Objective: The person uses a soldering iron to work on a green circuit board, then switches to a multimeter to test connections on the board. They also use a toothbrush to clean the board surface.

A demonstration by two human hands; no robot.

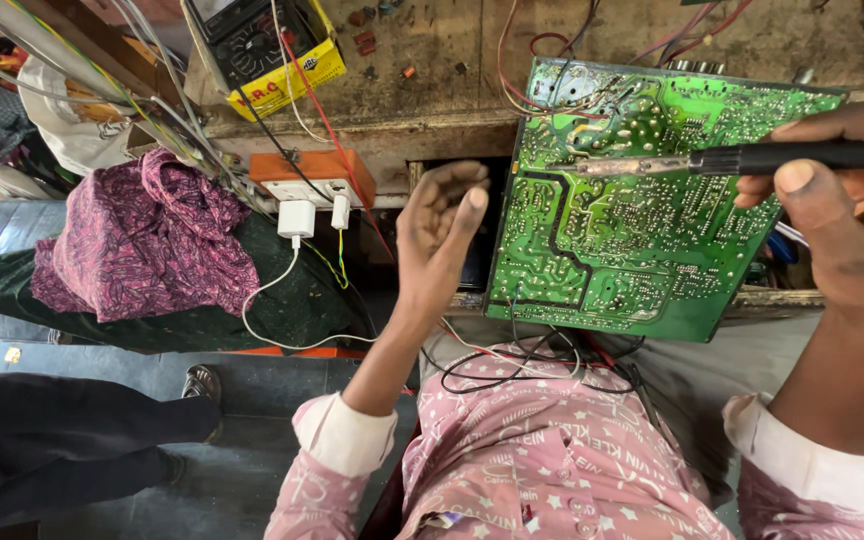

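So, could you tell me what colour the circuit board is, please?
Green, with silvery solder points; the circuit board shows clearly in the head view.

Green circuit board [642,220] with silvery solder dots; black-handled soldering iron [752,158]; pink star-patterned shirt [552,460] – white cuffs; yellow-cased black meter [267,45]; maroon patterned cloth [142,240].

Open gap centre frame btw left grip [439,235] and green circuit board [640,205]. Board fills centre-right, soldering iron [742,159] lies across its top. Wires [527,355] tangle below board; charger plugs [297,218] w/ cables block centre-left.
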